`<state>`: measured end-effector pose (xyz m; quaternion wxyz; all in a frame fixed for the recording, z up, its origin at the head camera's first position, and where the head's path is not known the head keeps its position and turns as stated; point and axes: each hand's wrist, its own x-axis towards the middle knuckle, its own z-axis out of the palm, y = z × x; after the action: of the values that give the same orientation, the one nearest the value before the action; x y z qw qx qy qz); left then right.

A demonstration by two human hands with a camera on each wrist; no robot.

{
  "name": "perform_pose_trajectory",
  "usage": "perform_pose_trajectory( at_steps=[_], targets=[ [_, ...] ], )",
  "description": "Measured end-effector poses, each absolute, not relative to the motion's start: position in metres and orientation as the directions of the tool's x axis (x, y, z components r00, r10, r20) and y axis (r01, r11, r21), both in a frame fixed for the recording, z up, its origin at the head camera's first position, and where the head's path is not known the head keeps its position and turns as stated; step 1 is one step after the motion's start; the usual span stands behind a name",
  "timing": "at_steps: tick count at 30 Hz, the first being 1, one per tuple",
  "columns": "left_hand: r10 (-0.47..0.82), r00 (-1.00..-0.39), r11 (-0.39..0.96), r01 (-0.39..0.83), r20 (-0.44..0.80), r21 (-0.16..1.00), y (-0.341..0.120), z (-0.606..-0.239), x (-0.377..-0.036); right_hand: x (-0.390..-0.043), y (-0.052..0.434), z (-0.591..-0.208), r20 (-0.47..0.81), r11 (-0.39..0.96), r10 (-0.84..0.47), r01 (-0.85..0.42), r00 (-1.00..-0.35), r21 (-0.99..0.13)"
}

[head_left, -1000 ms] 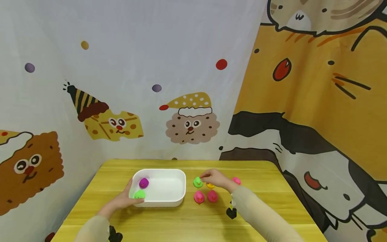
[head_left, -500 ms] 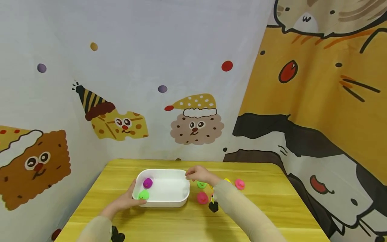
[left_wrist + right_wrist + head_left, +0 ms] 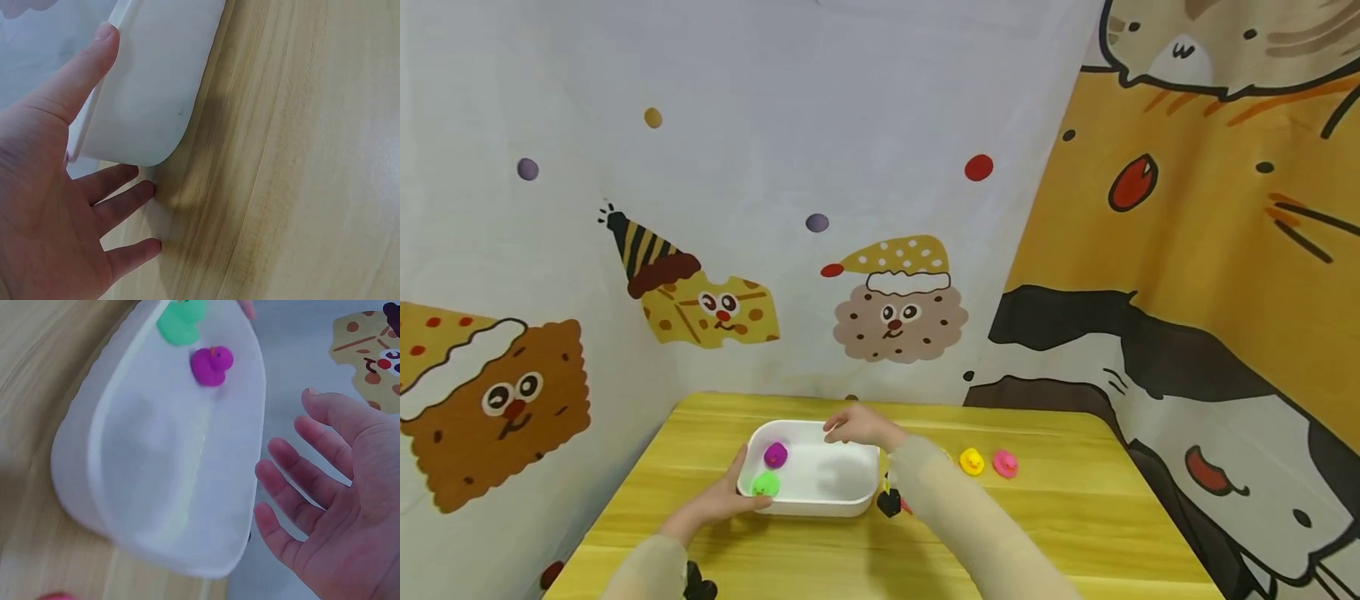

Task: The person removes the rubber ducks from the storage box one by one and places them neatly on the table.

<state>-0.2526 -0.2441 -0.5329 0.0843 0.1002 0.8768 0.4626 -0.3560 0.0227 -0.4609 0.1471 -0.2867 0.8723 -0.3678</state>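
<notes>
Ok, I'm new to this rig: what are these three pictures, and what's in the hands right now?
No machine here: a person works with bare hands. The wide picture comes from a head camera; the others come from cameras on each wrist. On the wooden table stands a white tub with a purple duck and a green duck inside. The left hand steadies the tub's near corner, thumb on the rim. The right hand hovers open above the tub, holding nothing. A yellow duck and a pink duck sit on the table to the right.
</notes>
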Motion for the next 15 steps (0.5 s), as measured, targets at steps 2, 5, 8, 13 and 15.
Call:
perform_pose_trajectory(
  at_steps=[2,5,8,13,15],
  targets=[
    [0.243,-0.968,0.557,0.087,-0.062,0.826,-0.245,-0.534,-0.252,-0.357,0.014,-0.461,-0.045,0.554,-0.609,-0.384,-0.792,-0.739],
    [0.224,-0.973,0.553,0.073,-0.063,0.830,-0.245,-0.536,-0.254,-0.355,0.001,-0.462,-0.058,0.547,-0.602,-0.358,-0.796,-0.757],
    [0.214,-0.975,0.542,0.069,-0.058,0.837,-0.244,-0.537,-0.255,-0.352,-0.009,-0.464,-0.067,0.553,-0.589,-0.341,-0.805,-0.761],
    [0.235,-0.972,0.553,0.109,-0.028,0.826,-0.243,-0.538,-0.256,-0.345,-0.025,-0.471,-0.055,0.545,-0.596,-0.353,-0.801,-0.760],
    [0.233,-0.972,0.555,0.106,-0.032,0.825,-0.243,-0.538,-0.256,-0.342,-0.033,-0.475,-0.057,0.550,-0.605,-0.365,-0.794,-0.751]
  ],
)
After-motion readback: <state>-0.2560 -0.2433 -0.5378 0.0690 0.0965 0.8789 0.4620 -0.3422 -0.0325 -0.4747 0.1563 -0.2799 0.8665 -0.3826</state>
